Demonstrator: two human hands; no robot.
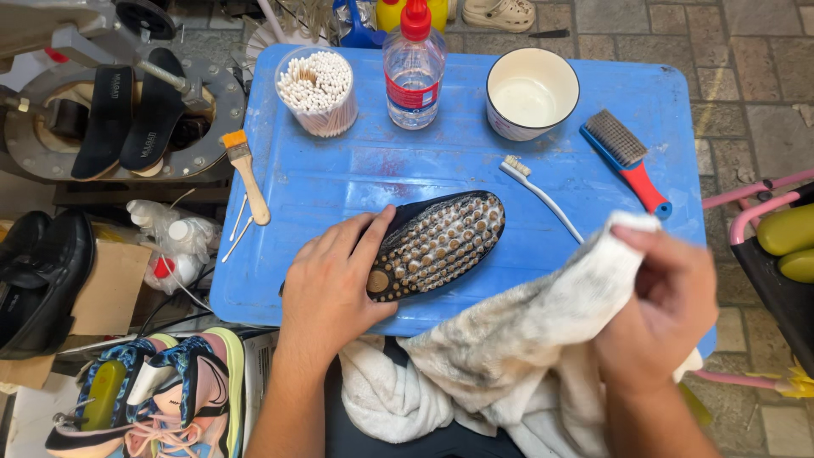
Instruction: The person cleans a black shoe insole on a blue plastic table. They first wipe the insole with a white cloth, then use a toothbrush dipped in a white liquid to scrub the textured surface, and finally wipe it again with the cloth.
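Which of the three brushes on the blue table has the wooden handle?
The paintbrush at the table's left edge, with an orange band. The toothbrush is white; the wire brush is blue and red.

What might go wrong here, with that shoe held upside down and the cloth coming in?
The left hand grips only the heel of the shoe, so hard wiping might twist it loose. The towel in the right hand hangs off the blue table and might sweep the toothbrush aside.

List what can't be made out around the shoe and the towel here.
Head view only:
- Shoe: upper hidden, sole faces up; heel covered by left hand.
- Towel: lower part cut off by the bottom edge; right hand hides a fold.
- Bowl: contents unclear, white on white.
- Bottle label: too small.
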